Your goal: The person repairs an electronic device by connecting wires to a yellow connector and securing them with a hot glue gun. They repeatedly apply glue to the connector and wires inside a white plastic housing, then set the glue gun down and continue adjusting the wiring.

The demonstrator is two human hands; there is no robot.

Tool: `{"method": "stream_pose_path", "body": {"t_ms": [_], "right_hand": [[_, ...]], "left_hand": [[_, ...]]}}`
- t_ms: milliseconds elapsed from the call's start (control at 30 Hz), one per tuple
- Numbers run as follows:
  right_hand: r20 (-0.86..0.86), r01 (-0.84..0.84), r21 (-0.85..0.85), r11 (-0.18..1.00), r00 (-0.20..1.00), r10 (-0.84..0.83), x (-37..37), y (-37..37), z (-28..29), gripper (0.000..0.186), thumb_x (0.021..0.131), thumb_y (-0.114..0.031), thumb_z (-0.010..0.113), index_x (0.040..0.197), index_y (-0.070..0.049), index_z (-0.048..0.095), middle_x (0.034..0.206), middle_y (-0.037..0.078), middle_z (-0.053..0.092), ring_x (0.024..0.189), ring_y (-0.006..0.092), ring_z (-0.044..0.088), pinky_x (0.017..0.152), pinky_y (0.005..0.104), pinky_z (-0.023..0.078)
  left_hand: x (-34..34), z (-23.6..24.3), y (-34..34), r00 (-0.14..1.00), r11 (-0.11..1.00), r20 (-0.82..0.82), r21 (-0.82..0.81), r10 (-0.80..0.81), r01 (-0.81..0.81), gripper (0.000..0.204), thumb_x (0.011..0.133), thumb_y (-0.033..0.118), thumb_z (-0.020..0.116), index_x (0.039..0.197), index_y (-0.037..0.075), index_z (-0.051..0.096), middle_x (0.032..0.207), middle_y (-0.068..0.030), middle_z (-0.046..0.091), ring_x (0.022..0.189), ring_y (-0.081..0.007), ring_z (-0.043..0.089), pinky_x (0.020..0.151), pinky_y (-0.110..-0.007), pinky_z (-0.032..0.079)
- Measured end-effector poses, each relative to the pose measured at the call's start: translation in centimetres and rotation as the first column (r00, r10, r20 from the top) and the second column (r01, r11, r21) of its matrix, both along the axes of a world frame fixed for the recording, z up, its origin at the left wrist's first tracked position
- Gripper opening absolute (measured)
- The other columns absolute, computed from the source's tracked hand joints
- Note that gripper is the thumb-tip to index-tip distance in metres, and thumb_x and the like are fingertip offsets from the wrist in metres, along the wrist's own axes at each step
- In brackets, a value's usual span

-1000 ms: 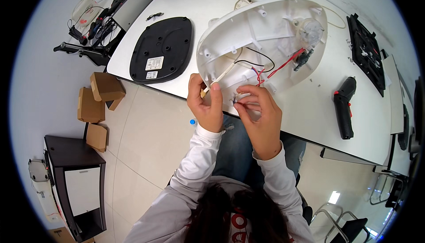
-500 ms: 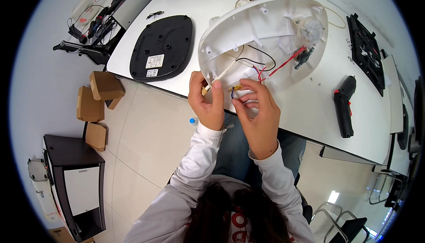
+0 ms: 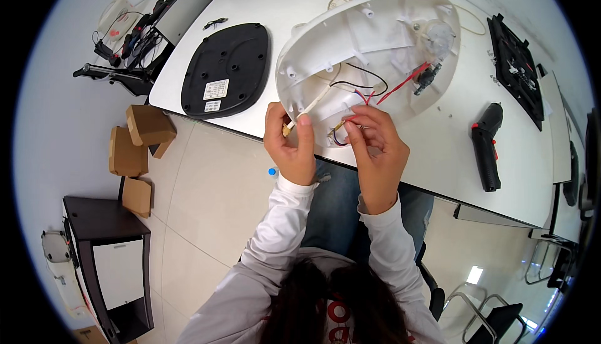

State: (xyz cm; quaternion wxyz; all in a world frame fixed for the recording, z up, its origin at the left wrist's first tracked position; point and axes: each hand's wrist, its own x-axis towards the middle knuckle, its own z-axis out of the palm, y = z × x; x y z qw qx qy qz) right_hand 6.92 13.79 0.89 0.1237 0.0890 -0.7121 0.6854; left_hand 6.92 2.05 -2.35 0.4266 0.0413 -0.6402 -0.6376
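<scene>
Left hand (image 3: 289, 147) pinches a cream wire end (image 3: 289, 130), right hand (image 3: 375, 150) grips the coloured wires (image 3: 343, 126) at the open white shell (image 3: 369, 50) on the table (image 3: 438, 156). Tug too hard and those thin leads could snap

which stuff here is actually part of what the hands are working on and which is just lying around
In use:
- white plastic housing, open side up
- pale sleeved wire, pinched by the left hand
- red and black wires, at the right hand

Lying about:
- black base plate
- black power screwdriver
- black frame
- cardboard boxes on the floor
</scene>
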Motion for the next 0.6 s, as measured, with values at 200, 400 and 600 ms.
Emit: {"method": "stream_pose_path", "body": {"t_ms": [200,400,600], "right_hand": [[-0.002,0.080,0.118,0.990,0.997,-0.080,-0.9,0.4,0.4,0.008,0.084,-0.008,0.070,0.091,-0.006,0.069,0.083,0.005,0.069,0.058,0.0116,0.062,0.051,0.0233,0.045],[-0.023,0.228,0.158,0.961,0.974,-0.227,-0.8,0.2,0.4,0.008,0.082,-0.010,0.072,0.088,-0.006,0.069,0.077,0.004,0.069,0.054,0.0110,0.060,0.048,0.0230,0.043],[0.103,0.172,0.002,0.985,0.980,-0.171,-1.4,0.4,-0.4,0.009,0.084,-0.012,0.071,0.087,-0.004,0.068,0.072,0.004,0.068,0.053,0.0096,0.058,0.048,0.0232,0.042]], "left_hand": [[0.2,0.6,0.0,0.999,1.000,0.033,-0.005,-0.030,0.030,0.021,0.088,0.014,0.060,0.102,-0.001,0.056,0.087,-0.0045,0.049,0.079,-0.0142,0.043,0.075,-0.026,0.037],[0.4,1.3,0.1,0.997,0.996,0.069,-0.088,0.040,-0.033,0.027,0.090,0.011,0.058,0.114,-0.002,0.054,0.099,-0.0044,0.056,0.088,-0.0109,0.049,0.080,-0.025,0.040],[0.7,4.1,0.6,0.984,0.970,0.148,-0.237,0.094,-0.057,0.023,0.084,0.008,0.061,0.104,-0.001,0.054,0.091,-0.0069,0.057,0.081,-0.0149,0.051,0.074,-0.028,0.042]]}}
